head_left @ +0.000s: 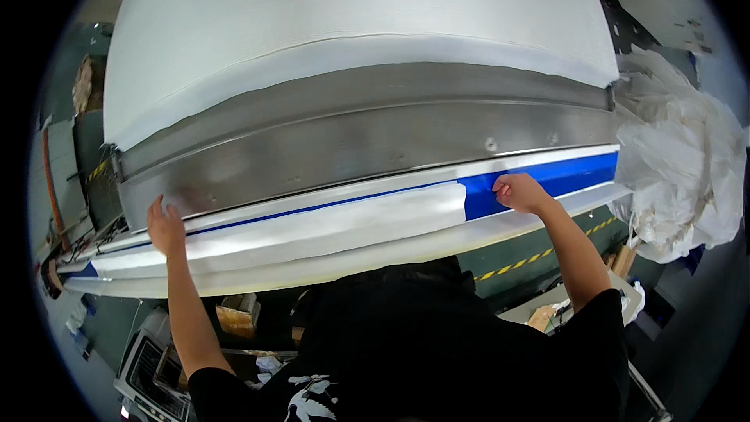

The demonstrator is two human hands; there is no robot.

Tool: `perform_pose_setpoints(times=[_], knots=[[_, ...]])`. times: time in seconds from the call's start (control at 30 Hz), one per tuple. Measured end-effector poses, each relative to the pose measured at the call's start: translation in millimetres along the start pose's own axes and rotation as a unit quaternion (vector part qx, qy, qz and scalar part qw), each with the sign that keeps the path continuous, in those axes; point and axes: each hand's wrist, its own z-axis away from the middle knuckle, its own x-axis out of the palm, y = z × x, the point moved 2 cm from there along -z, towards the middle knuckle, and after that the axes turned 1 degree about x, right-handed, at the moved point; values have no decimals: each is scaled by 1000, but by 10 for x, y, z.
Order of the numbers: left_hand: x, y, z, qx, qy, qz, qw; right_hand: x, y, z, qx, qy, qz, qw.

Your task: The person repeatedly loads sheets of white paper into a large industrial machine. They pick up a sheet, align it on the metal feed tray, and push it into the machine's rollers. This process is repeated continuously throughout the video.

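A broad white fabric sheet (359, 0) comes down from the far side, its near edge resting over a grey metal plate (328, 141). In front of the plate runs a long blue band (562, 174), much of it covered by a white cloth strip (336, 223). My left hand (166, 227) is raised at the plate's left end, fingers stretched and holding nothing visible. Over the blue band, just right of the cloth strip's end, hovers my right hand (522, 192). Its fingers are curled together, and whatever they may hold is hidden.
A large heap of crumpled translucent plastic sheeting (680, 156) lies to the right. Below the work edge, a yellow-black floor stripe (508, 270), a cardboard box (237, 315) and a white-framed machine (152, 363) show. An orange hose (51, 180) runs along the left side.
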Motion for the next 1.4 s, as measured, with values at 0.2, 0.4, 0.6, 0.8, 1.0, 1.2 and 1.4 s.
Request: perform_pose_setpoints(times=[0.2,0.4,0.6,0.8,1.0,1.2,1.4], knots=[[363,-76,-421,86,122,17,989,-167,-1025,-421,-80,56,25,995],[383,207,-700,57,139,89,985,-328,-2877,-1095,-213,80,86,970],[401,241,-617,38,157,161,974,-383,-5067,-1712,-361,117,104,919],[312,352,-664,30,148,194,969,-350,-6541,-2453,-488,178,23,854],[332,316,-681,20,128,197,972,-285,-7105,-2762,-442,159,35,882],[325,317,-688,22,122,205,971,-263,-7132,-2830,-437,195,50,877],[257,197,-877,-18,155,267,951,-282,-7048,-2821,-449,235,46,861]])
